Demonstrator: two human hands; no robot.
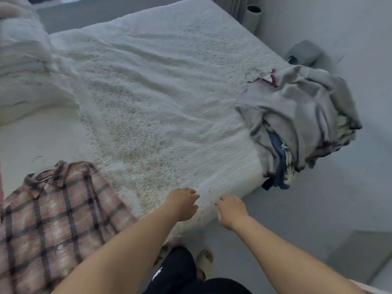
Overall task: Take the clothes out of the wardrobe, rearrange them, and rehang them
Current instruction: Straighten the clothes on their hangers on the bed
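Two empty hands reach over the near edge of a bed.

The left hand (182,203) and right hand (230,211) hover close together above the bed (161,98), fingers loosely curled, gripping nothing. A plaid shirt (53,213) lies flat at the near left, a hanger in its collar. A pile of clothes (301,122), grey on top, sits on the bed's right corner, spilling over the edge.
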